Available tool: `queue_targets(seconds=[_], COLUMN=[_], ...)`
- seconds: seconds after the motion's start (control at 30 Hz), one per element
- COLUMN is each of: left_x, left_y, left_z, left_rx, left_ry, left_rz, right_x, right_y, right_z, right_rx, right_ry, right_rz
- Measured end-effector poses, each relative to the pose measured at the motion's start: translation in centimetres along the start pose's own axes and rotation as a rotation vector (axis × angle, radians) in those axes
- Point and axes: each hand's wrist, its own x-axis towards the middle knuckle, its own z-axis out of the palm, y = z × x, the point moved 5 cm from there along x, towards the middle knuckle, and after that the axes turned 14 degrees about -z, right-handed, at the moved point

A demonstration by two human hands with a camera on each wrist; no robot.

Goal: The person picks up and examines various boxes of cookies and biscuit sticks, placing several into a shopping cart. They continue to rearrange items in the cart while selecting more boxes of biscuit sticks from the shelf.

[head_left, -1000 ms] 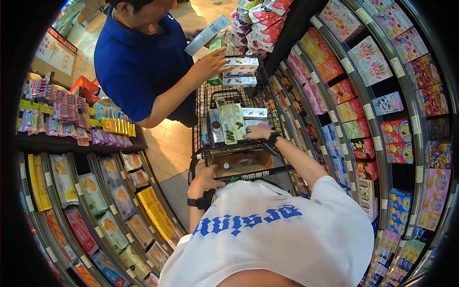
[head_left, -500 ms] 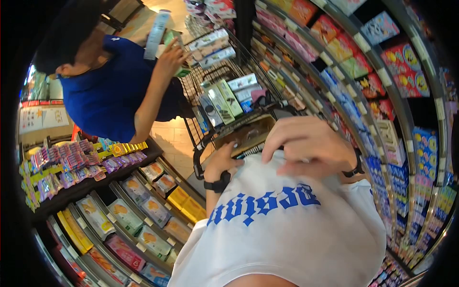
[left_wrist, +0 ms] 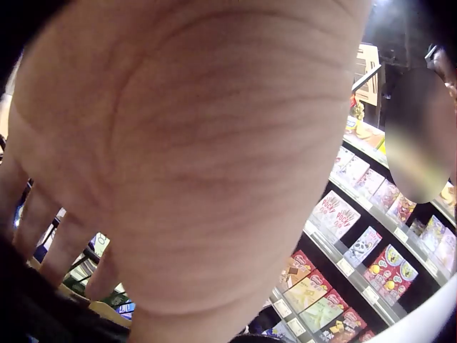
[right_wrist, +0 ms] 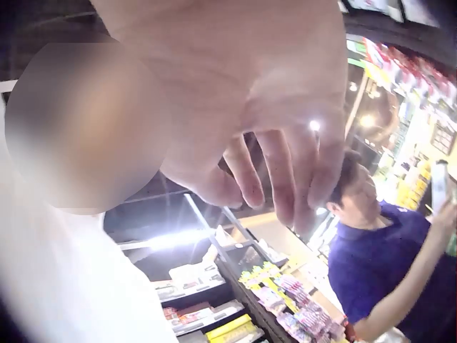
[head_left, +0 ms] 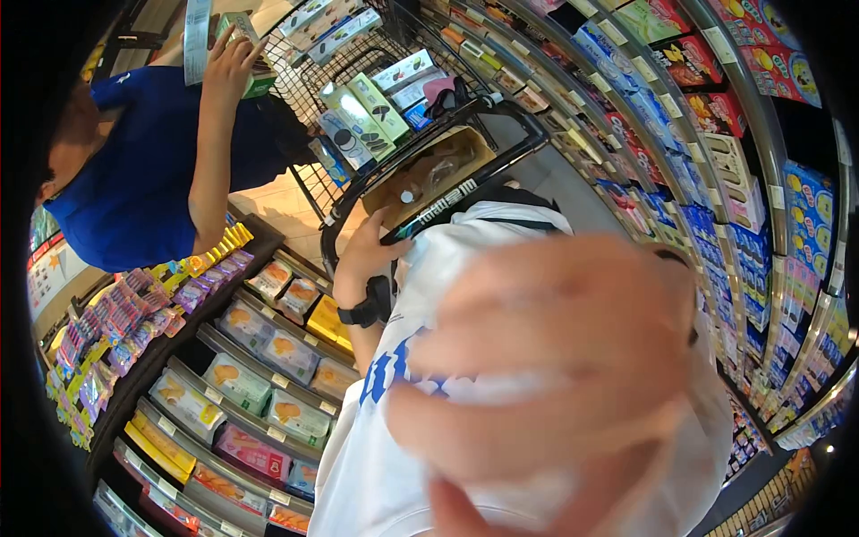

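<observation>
My right hand [head_left: 555, 349] is raised close in front of my shirt, blurred by motion. Its fingers are spread and loosely bent, with nothing in them; the right wrist view shows the bare palm [right_wrist: 235, 78]. My left hand [head_left: 362, 255] rests at the left part of the shopping cart's handle [head_left: 447, 204], fingers extended over it. Skin of that hand [left_wrist: 200, 164] fills most of the left wrist view. Inside the cart [head_left: 327, 199] lie a green cookie box [head_left: 378, 112], a paler box [head_left: 349, 139] beside it and white boxes [head_left: 403, 70].
A person in a blue shirt [head_left: 134, 179] stands beyond the cart at the left, holding a green box [head_left: 259, 76] and a pale box [head_left: 196, 40]. Snack shelves [head_left: 689, 143] line the right; packaged biscuits [head_left: 237, 380] and hanging sweets [head_left: 125, 309] are at lower left.
My right hand has left the boxes in the cart and come up towards my body. The left hand stays at the handle. My head view has turned, so the cart sits higher.
</observation>
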Motion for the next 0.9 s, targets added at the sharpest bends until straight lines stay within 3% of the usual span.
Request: queue_targets(seconds=[0.03, 0.07, 0.13, 0.2, 0.23, 0.3, 0.37, 0.4, 0.47, 0.53, 0.57, 0.67, 0.73, 0.83, 0.9], left_x=[1.7, 1.6, 0.6, 0.2, 0.3, 0.2, 0.0, -0.1, 0.0, -0.3, -0.4, -1.1, -2.0, -2.3, -1.6], left_y=[-2.1, -1.8, -1.4, -2.6, -3.0, -3.7, -3.9, -4.2, -4.7, -4.9, -5.0, -4.9, -4.2, -3.8, -4.1], left_z=[1.2, 0.9, 0.9, 1.0, 1.2, 1.5, 1.4, 1.5, 1.8, 1.9, 1.9, 1.6, 0.9, 0.4, 0.8], left_rx=[-0.045, -0.061, -0.255, -0.141, -0.139, -0.16, -0.163, -0.174, -0.254, -0.317, -0.338, -0.362, -0.402, -0.366, -0.335], left_ry=[-0.011, 0.0, -0.312, 0.019, 0.039, 0.046, 0.06, 0.071, 0.125, 0.153, 0.139, 0.15, 0.136, 0.132, 0.073], left_rz=[0.166, 0.17, 0.128, 0.13, 0.12, 0.119, 0.116, 0.118, 0.227, 0.244, 0.227, 0.228, 0.263, 0.23, 0.203], right_x=[0.4, 0.7, -1.5, -4.2, -6.4, -12.4, -16.5, -17.9, -19.9, -19.8, -21.9, -22.8, -24.0, -25.9, -26.3], right_y=[1.3, 3.6, 9.9, 17.8, 22.4, 32.1, 38.0, 39.3, 41.3, 39.5, 41.5, 41.1, 42.3, 44.0, 43.0], right_z=[0.9, 1.5, 3.6, 5.3, 6.3, 8.5, 10.7, 11.7, 13.5, 13.6, 15.0, 14.8, 13.1, 11.4, 9.9], right_rx=[0.036, 0.076, 0.323, 0.145, 0.188, 0.001, -0.016, -0.02, -0.137, -0.077, -0.139, -0.183, -0.366, -0.356, -0.298], right_ry=[-0.239, -0.478, -0.386, -0.567, -0.575, -0.534, -0.721, -0.73, -1.025, -1.033, -1.08, -1.266, -1.376, -1.388, -1.327], right_rz=[-0.022, -0.049, 0.172, 0.275, 0.424, 0.497, 0.675, 0.662, 0.671, 0.769, 0.692, 0.702, 0.854, 0.918, 1.063])
